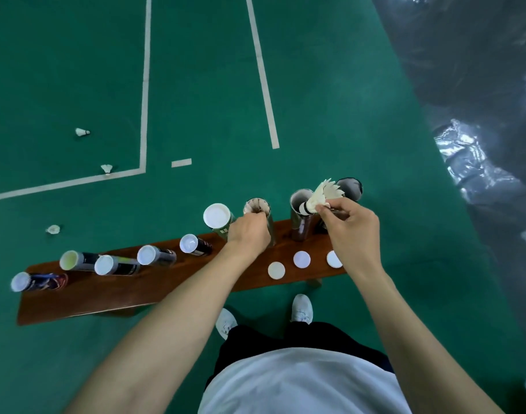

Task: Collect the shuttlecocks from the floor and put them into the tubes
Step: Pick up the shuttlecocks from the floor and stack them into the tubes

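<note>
Two open tubes flank the right hand pinching a shuttlecock (left hand grips a third).

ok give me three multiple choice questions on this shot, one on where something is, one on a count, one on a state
1. Where do the loose round white lids lie?
A. on the green floor
B. on the brown wooden bench
C. inside a tube

2. How many white feather shuttlecocks lie on the green court floor?
A. three
B. five
C. none

3. What is the right hand doing?
A. resting flat on the bench
B. pinching a white feather shuttlecock
C. hanging empty

Answers:
1. B, all three lids sit on the bench top near the right hand.
2. A, one far left, one on the white line, one near the bench.
3. B, its fingers close on the shuttlecock above the open dark tubes, while the left hand grips another open tube.
</note>
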Demonstrator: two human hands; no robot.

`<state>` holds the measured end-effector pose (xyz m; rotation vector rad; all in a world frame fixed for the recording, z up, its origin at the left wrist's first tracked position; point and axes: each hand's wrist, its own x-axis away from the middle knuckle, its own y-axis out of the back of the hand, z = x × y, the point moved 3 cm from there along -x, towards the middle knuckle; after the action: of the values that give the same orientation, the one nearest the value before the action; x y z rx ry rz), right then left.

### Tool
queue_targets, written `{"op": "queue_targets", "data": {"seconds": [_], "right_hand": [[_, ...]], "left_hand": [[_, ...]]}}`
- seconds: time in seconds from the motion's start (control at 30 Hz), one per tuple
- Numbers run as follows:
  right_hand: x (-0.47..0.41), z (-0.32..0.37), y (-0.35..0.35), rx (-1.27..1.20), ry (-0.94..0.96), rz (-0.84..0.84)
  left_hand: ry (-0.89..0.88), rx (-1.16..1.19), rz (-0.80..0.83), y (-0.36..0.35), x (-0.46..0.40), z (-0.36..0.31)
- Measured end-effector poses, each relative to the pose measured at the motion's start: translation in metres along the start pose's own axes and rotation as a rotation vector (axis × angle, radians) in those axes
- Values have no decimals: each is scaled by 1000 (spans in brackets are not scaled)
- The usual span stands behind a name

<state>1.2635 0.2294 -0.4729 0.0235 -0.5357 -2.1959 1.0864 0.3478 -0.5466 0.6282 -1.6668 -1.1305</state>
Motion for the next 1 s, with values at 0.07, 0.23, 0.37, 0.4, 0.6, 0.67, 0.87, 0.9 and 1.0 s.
{"op": "queue_targets", "data": {"seconds": [0.07,0.23,0.37,0.4,0.6,0.67,0.87,0.9,1.0], "right_hand": [[-1,-2,0,5,-4,3],[-4,-8,6,-8,-23,-1],[-5,-11,8,-7,-36,-10],[-6,-12,8,-2,-34,-10],[-10,-13,1,146,42,-13],[-14,-7,-6,315,192,-16],[-37,-9,-41,613,330,91],[-40,-14,-45,641,323,126],[-43,-24,-51,687,310,192]], "left_hand": [[-4,-18,6,1,-1,-1],[-61,-60,-62,0,6,-1],[-95,-64,-134,1,9,1],[-96,-59,-136,2,9,1],[-99,-18,-172,6,15,1],[-104,-10,-189,5,17,2],[-83,20,-188,4,17,9],[-78,23,-186,4,18,10],[-75,24,-192,3,18,13]]}}
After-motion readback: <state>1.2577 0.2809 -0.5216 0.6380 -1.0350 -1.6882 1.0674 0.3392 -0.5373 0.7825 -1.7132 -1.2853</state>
